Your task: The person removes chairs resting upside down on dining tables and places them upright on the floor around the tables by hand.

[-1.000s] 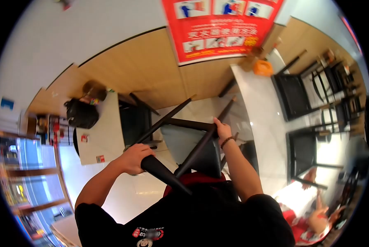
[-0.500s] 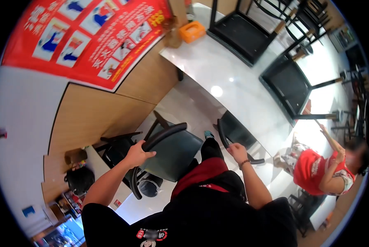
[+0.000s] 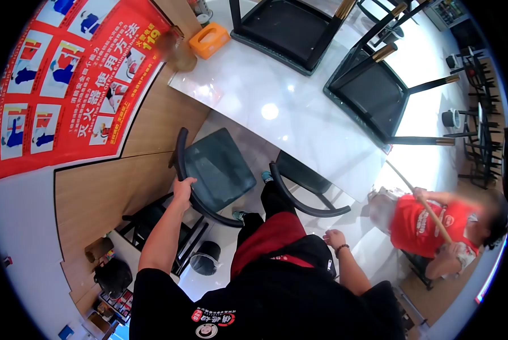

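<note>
Chairs (image 3: pixel 220 168): one in left hand (image 3: pixel 182 191), two upended on table (image 3: pixel 248 102).

Red poster (image 3: pixel 67 79) on wall (image 3: pixel 27 221); person (image 3: pixel 411 224) holding pole (image 3: pixel 433 216).

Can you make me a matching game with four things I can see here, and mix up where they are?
Things:
1. left hand
2. orange box
3. red poster
4. bin

Places:
A. standing on the floor
B. on the curved back of a chair
C. up on the wall
D. on the white table

Right pairs: 1-B, 2-D, 3-C, 4-A
</note>
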### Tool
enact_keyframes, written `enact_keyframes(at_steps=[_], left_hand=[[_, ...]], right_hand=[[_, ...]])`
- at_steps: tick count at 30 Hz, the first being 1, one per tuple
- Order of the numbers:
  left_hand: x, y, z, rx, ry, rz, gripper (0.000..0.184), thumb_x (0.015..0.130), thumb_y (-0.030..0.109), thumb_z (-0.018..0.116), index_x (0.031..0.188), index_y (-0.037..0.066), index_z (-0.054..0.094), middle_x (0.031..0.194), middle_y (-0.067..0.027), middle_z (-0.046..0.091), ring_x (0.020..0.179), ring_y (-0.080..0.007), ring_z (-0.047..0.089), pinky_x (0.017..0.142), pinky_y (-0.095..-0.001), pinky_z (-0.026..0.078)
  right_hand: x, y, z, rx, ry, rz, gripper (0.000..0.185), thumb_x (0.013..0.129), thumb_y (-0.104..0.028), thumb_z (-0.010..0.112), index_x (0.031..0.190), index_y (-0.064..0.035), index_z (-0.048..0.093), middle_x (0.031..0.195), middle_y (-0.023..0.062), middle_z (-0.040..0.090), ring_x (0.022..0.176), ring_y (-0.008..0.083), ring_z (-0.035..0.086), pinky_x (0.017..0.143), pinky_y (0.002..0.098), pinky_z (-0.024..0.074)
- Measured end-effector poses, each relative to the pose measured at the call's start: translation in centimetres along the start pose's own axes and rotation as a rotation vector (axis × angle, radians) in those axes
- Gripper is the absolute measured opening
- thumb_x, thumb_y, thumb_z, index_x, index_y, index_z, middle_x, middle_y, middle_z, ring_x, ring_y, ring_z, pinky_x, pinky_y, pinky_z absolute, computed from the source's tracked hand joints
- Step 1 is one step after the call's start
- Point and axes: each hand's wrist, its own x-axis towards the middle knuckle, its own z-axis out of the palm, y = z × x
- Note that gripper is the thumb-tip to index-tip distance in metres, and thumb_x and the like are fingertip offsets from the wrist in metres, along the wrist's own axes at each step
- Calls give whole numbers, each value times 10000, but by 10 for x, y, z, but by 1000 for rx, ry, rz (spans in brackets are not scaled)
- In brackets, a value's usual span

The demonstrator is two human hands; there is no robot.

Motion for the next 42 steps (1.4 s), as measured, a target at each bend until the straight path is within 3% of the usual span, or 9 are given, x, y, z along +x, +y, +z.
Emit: enact_keyframes(at_steps=[11, 14, 16, 17, 20, 27, 31, 35, 42], left_hand=[[120, -28, 59, -683, -180, -105, 178, 818, 179, 624, 709, 125, 492, 662, -40, 496, 654, -201, 526, 663, -337, 469], [157, -46, 80, -795, -155, -188, 215, 880, 292, 659, 848, 118, 538, 700, -33, 505, 689, -206, 547, 690, -357, 492], [174, -64, 92, -728, -150, -322, 467, 924, 454, 641, 1216, 113, 515, 974, -95, 592, 835, -248, 609, 733, -439, 539], [162, -60, 96, -729, -157, -332, 467, 924, 454, 641, 1216, 113, 515, 974, -95, 592, 835, -248, 609, 733, -439, 539], [152, -62, 102, -460, -369, -374, 854, 878, 605, 631, 1458, 162, 188, 1413, -172, 450, 1137, -421, 585, 873, -610, 523], [124, -76, 119, -328, -671, -342, 779, 899, 615, 593, 1416, 85, 351, 1381, -175, 481, 1138, -417, 594, 892, -548, 528], [153, -85, 140, -378, -668, -457, 682, 950, 536, 568, 1377, 34, 390, 1285, -229, 538, 1077, -407, 629, 868, -519, 552], [155, -56, 141, -376, -477, -327, 630, 977, 451, 570, 1345, -30, 395, 1242, -251, 550, 993, -400, 662, 779, -484, 593], [223, -39, 112, -258, -398, -25, 627, 984, 489, 534, 1372, 19, 387, 1273, -166, 566, 977, -375, 670, 712, -465, 584]], right_hand=[[-33, -47, -34, 55, 77, -126, 280, 932, -217, 575, 1052, 28, 639, 881, 133, 723, 721, 184, 685, 621, 281, 523], [-50, -46, -28, -52, 122, -213, 231, 953, -209, 553, 1040, -12, 637, 885, 107, 715, 732, 164, 677, 642, 271, 518], [-60, -39, -15, -16, 130, -174, 231, 953, -209, 554, 1044, -13, 635, 888, 104, 714, 736, 163, 675, 648, 268, 516], [-66, -31, -8, 18, 122, -127, 231, 954, -210, 555, 1048, -14, 633, 891, 102, 714, 739, 161, 674, 653, 266, 515], [-79, -5, 24, 89, 160, -90, 287, 943, -228, 581, 1068, 27, 630, 896, 119, 719, 739, 172, 676, 627, 273, 516], [-128, 45, 96, -58, 206, -177, 286, 948, -233, 586, 1058, 22, 657, 909, 109, 732, 792, 167, 671, 715, 292, 523], [-182, 46, 128, 77, 258, -160, 292, 951, -238, 592, 1054, 24, 665, 918, 106, 734, 812, 157, 670, 749, 279, 521], [-208, 88, 143, 86, 321, -151, 298, 965, -242, 593, 1093, 19, 653, 925, 100, 726, 856, 171, 668, 789, 290, 521], [-237, 185, 159, 16, 480, -54, 402, 881, -348, 638, 1052, 8, 712, 985, 161, 730, 976, 240, 679, 863, 351, 505]])
